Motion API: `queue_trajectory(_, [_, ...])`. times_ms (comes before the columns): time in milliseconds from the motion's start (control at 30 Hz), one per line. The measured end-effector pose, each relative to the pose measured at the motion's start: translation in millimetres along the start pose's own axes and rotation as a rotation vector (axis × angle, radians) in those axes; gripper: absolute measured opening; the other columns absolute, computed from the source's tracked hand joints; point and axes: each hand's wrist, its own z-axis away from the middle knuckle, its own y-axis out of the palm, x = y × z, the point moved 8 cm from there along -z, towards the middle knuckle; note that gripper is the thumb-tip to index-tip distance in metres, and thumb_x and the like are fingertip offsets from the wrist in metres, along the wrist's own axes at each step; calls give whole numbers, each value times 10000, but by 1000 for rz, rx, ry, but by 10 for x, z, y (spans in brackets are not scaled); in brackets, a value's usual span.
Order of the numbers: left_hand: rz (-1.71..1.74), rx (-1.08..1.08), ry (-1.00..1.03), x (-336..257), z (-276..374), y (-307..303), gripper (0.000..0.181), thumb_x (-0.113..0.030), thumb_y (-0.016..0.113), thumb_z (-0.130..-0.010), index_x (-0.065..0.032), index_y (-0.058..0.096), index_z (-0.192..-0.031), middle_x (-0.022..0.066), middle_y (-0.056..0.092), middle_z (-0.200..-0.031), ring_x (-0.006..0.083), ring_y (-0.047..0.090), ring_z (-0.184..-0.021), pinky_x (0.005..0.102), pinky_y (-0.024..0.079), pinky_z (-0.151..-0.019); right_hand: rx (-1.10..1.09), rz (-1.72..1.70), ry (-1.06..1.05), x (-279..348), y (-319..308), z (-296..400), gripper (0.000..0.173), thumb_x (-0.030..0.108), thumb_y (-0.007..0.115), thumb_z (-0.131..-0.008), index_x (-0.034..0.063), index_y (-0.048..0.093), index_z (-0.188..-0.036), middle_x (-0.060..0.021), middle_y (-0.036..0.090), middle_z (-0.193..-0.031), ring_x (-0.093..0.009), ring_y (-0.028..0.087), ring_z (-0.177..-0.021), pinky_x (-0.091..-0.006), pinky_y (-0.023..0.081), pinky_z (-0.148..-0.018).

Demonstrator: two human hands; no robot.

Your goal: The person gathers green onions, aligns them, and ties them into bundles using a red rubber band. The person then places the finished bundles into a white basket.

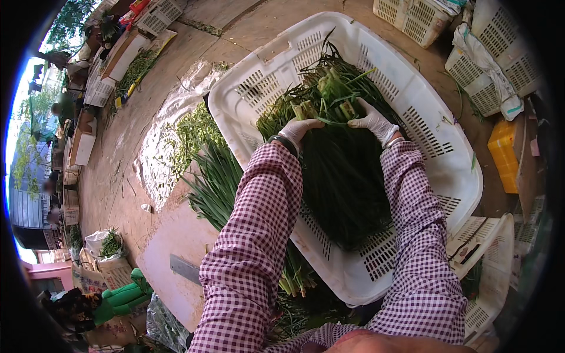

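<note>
Both of my hands wear thin white gloves and reach into a large white plastic basket (pixel 459 163). My left hand (pixel 300 131) and my right hand (pixel 375 122) hold the two sides of the cut end of a bundle of long green leafy vegetables (pixel 344 176). Its dark leaves spread towards me over the basket's slotted floor. More green bundles (pixel 335 84) lie beyond my hands, their pale cut ends showing. Left of the basket, long green leaves (pixel 214 181) rest beside a pale board (pixel 172 238). A flat metal blade (pixel 184 268) lies on that board, partly behind my left sleeve.
Leaf trimmings (pixel 194 132) cover a silvery sheet (pixel 154 150) on the floor. White crates (pixel 415 20) stand at the upper right, near a yellow box (pixel 503 145). Another white crate (pixel 499 260) is at the lower right. People and boxes line the far left.
</note>
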Motion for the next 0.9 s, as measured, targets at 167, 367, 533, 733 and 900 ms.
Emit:
queue_trajectory(167, [-20,156,78,0,-2,239,214,-78,727,-777,-22,679,-978,92,696,-876,213,666,-777,361,568,-747,55,35,0,30,136,15,1129,315,895,-641,-32,233,-1487,-161,382,-1481,-250,299,-1395,-326,205,-1144])
queue_trajectory(367, [-29,181,145,-17,-17,278,216,-62,720,-782,-37,680,-992,78,695,-884,201,666,-779,361,568,-749,71,-139,37,14,62,-189,954,363,807,-761,-39,296,-1460,-145,446,-1427,-229,382,-1334,-316,270,-1110])
queue_trajectory(533, [-120,240,268,-23,-100,308,379,-89,761,-773,-38,625,-1123,54,681,-993,178,655,-850,323,543,-815,-128,-58,-87,212,179,-210,593,208,731,-839,-25,489,-1328,-71,618,-1190,-134,561,-1076,-263,408,-984])
queue_trajectory(733, [-302,76,418,-1,-188,383,432,9,745,-767,-13,592,-1171,48,657,-1069,170,631,-956,320,522,-862,-127,-308,-112,90,388,-113,489,179,764,-816,-9,583,-1230,-53,660,-1100,-121,584,-1000,-270,459,-908])
queue_trajectory(900, [-142,-91,462,76,-249,201,389,47,714,-740,8,623,-1117,59,665,-1040,181,637,-939,305,531,-841,-49,-149,-116,274,519,-129,595,187,802,-786,-5,534,-1281,-67,645,-1128,-145,577,-1028,-284,454,-922])
